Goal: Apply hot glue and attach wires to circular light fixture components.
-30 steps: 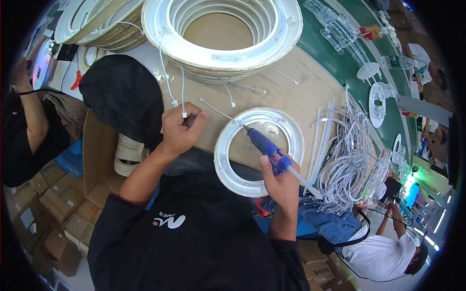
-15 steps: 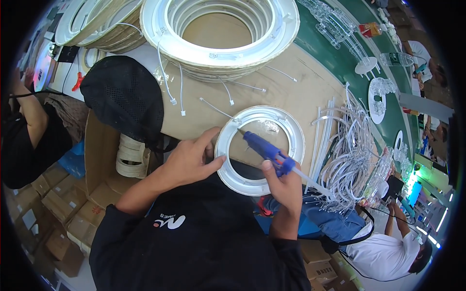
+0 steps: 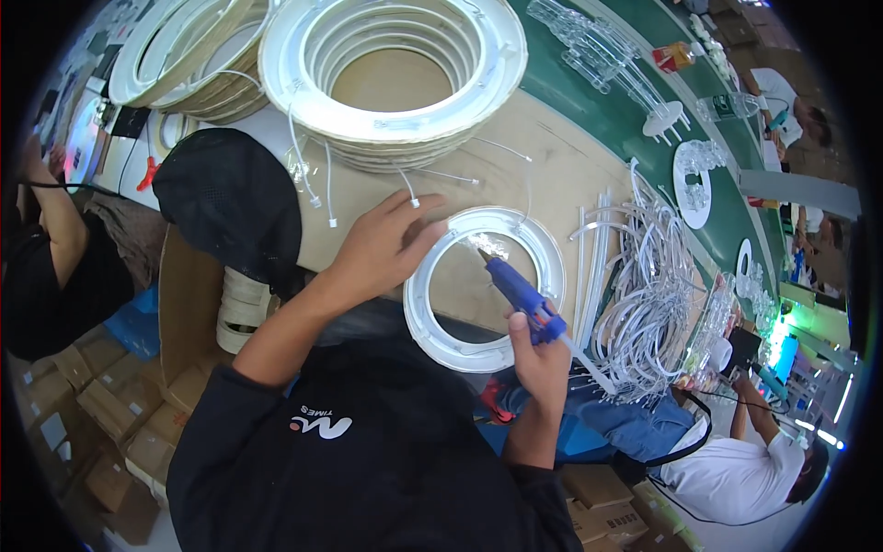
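A white ring-shaped lamp frame [image 3: 420, 317] lies on the brown board, partly over its near edge. At its upper left rim is my left hand [image 3: 391, 241], fingers apart and the thumb side close to or touching the rim. My right hand [image 3: 541, 363] is wrapped round a blue hot glue gun [image 3: 517, 283]. The nozzle points up and left over the ring's opening, and a pale glue stick [image 3: 589, 366] sticks out of its back end. Beyond the ring stands a stack of similar white rings [image 3: 395, 124], with thin white connector leads hanging from it.
A bundle of clear and white tubing [image 3: 644, 294] lies to the right. Left are a black mesh cap [image 3: 230, 202] and more stacked rings [image 3: 184, 55]. Clear plastic parts [image 3: 598, 46] lie on the green surface [image 3: 589, 120]. Other people sit at both sides.
My left hand has moved up and right along the ring, its fingers spreading. The ring appears turned, its lead no longer at upper left. The glue gun's nozzle has moved inward from the rim.
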Demonstrator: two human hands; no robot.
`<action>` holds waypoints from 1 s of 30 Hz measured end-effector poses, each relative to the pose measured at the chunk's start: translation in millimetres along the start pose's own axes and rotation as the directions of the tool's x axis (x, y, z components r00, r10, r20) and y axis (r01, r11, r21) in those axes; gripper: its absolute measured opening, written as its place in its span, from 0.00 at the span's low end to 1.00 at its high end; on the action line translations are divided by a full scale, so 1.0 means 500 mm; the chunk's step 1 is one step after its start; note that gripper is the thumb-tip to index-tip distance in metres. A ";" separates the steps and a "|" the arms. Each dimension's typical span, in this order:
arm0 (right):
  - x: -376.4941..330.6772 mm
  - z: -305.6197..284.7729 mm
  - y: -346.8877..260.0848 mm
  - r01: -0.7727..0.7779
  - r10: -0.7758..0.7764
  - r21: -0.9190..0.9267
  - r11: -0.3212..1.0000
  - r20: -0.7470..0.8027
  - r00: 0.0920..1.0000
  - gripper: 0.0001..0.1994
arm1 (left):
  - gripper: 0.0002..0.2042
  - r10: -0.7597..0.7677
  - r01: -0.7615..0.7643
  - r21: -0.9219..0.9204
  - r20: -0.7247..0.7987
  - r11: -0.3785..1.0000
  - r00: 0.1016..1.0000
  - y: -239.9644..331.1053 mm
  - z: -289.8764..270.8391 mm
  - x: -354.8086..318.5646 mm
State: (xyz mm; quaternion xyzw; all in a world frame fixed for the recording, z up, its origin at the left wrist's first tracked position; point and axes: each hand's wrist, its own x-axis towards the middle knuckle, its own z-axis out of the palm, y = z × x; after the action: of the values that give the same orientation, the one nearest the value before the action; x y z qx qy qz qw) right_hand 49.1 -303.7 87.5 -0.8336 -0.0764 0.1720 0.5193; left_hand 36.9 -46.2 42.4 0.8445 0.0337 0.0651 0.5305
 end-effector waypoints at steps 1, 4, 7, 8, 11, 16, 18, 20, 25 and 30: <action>0.004 0.007 0.005 0.023 -0.023 -0.027 0.999 0.014 1.000 0.17 | 0.17 -0.125 0.127 -0.056 0.029 0.990 0.992 0.004 -0.006 -0.017; 0.019 0.024 0.006 0.061 -0.059 -0.070 0.996 0.034 0.998 0.18 | 0.22 -0.213 0.216 -0.007 0.133 0.976 0.968 0.024 -0.022 -0.052; 0.032 0.029 -0.003 0.078 -0.071 -0.127 0.989 0.064 0.995 0.19 | 0.24 -0.272 0.253 0.102 0.343 0.962 0.899 0.034 -0.039 -0.056; 0.034 0.028 -0.003 0.080 -0.074 -0.123 0.989 0.060 0.995 0.19 | 0.24 -0.277 0.258 0.102 0.336 0.961 0.900 0.027 -0.038 -0.052; 0.038 0.027 -0.007 0.085 -0.077 -0.142 0.986 0.061 0.995 0.20 | 0.26 -0.074 0.049 0.090 0.301 0.995 0.951 -0.004 -0.034 -0.010; 0.029 0.028 -0.017 0.006 -0.006 -0.238 0.971 0.001 1.000 0.20 | 0.22 0.042 -0.092 0.147 0.312 0.985 0.949 -0.020 -0.027 0.038; 0.030 0.027 -0.007 -0.049 0.032 -0.225 0.973 -0.078 0.996 0.21 | 0.19 0.025 -0.052 0.091 0.276 0.995 0.961 -0.028 -0.021 0.037; 0.035 0.027 -0.020 -0.043 0.023 -0.232 0.972 -0.089 0.996 0.21 | 0.17 0.000 -0.008 0.035 0.239 0.999 0.971 -0.045 -0.015 0.028; 0.044 0.030 -0.015 -0.049 0.026 -0.295 0.954 -0.081 0.996 0.22 | 0.10 -0.020 0.018 -0.164 -0.009 0.986 1.000 -0.063 -0.005 0.022; 0.051 0.022 -0.007 -0.058 0.057 -0.285 0.957 -0.011 0.998 0.23 | 0.10 0.004 -0.005 -0.132 -0.006 0.991 1.000 -0.067 -0.002 0.023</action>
State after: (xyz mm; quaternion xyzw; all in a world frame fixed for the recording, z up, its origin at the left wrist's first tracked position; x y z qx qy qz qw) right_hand 69.0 -285.2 81.0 -0.9018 -0.0755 0.1730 0.3887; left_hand 48.5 -29.0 13.4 0.8075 0.0288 0.0709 0.5849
